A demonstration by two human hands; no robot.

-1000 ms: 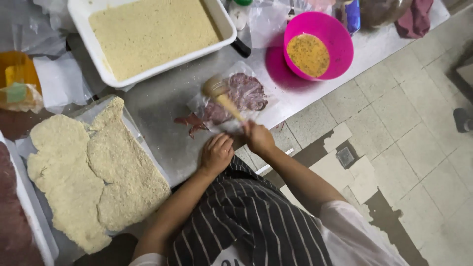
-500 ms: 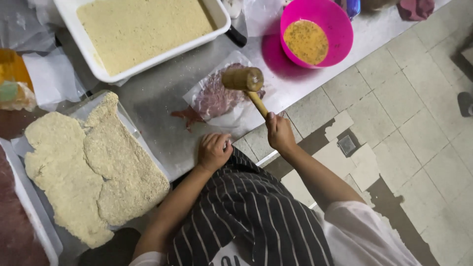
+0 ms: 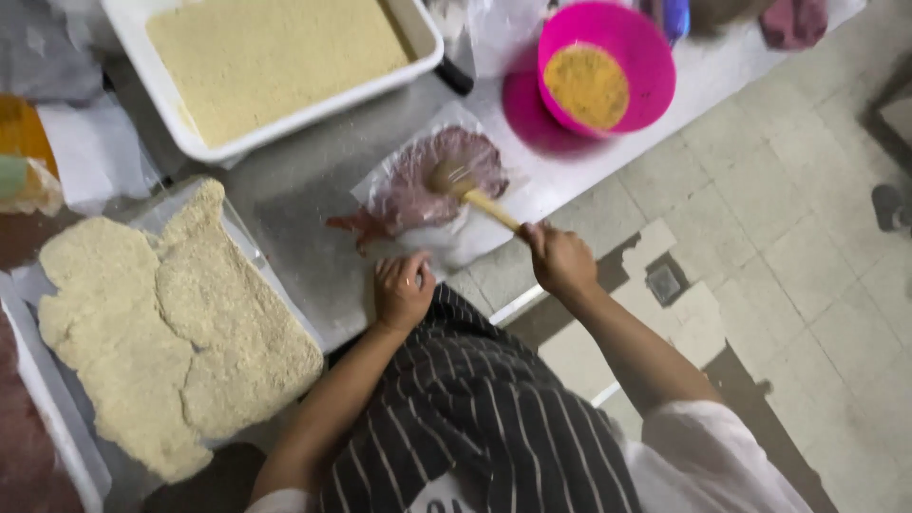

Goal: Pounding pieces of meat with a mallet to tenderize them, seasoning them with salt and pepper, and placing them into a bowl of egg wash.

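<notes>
Down comes the mallet (image 3: 454, 179): half a second ago its head hung above the meat (image 3: 432, 180), and now it sits on the meat, which lies under clear plastic (image 3: 475, 228) on the steel counter (image 3: 304, 237). Right hand (image 3: 560, 261) has its fingers wrapped tight round the handle's near end. Left hand (image 3: 404, 290) rests at the counter's near edge, fingers together and curled, touching the plastic's near corner, holding nothing.

From where I stand, the risk is the sheet creeping under the blows, since only one corner is pinned; the meat could slide out toward the pink bowl (image 3: 608, 71) or tear thin. A glancing blow might also land near the left fingers.

Mallet's long axis runs diagonally, head pointing far-left toward the crumb tray (image 3: 418, 38), handle back near-right to the hand. Breaded cutlets (image 3: 180, 323) lie on a tray at left.
</notes>
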